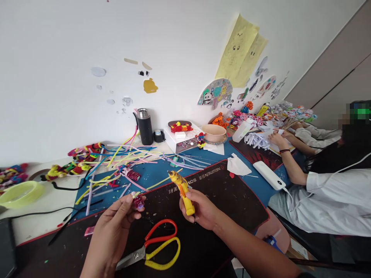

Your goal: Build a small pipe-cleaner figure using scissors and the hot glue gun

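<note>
My left hand (114, 226) pinches a small purple and pink craft piece (138, 201) between thumb and fingers, held above a black desk mat (232, 200). My right hand (199, 210) grips a yellow glue gun (182, 188) by its handle, nozzle pointing up and to the left, a short way from the craft piece. Red and yellow scissors (156, 247) lie shut on the mat just below both hands.
Several coloured pipe cleaners (130, 158) are strewn over the blue mat behind. A black flask (144, 126), a white box (182, 141) and a bowl (213, 132) stand near the wall. A seated person (327, 181) works with paper at the right. A roll of tape (20, 193) sits left.
</note>
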`<action>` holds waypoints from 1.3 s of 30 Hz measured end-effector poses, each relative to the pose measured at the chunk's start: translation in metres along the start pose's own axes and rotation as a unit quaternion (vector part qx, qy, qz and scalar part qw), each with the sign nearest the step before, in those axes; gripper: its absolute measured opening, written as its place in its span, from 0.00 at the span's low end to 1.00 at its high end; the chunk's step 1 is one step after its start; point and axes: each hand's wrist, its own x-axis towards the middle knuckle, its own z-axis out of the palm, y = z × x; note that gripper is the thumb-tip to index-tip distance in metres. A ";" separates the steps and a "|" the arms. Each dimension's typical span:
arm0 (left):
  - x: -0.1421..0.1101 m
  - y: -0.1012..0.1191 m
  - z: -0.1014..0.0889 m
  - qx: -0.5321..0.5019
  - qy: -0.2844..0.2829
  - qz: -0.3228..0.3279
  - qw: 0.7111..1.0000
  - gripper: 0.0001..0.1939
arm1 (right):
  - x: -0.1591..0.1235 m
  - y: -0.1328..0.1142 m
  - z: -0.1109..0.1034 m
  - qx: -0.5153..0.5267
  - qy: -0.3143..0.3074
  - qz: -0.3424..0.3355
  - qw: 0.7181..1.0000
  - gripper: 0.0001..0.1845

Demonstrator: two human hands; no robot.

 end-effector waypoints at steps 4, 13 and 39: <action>0.002 -0.001 -0.001 -0.011 -0.003 -0.013 1.000 0.31 | -0.002 0.003 0.006 0.041 -0.110 -0.017 0.993 0.25; 0.006 -0.007 -0.006 -0.037 0.011 -0.019 0.999 0.31 | 0.010 0.013 0.024 0.034 -0.131 0.030 0.990 0.28; 0.005 -0.005 -0.009 -0.017 -0.019 -0.033 0.999 0.28 | 0.013 0.004 0.039 0.104 -0.219 0.040 0.969 0.27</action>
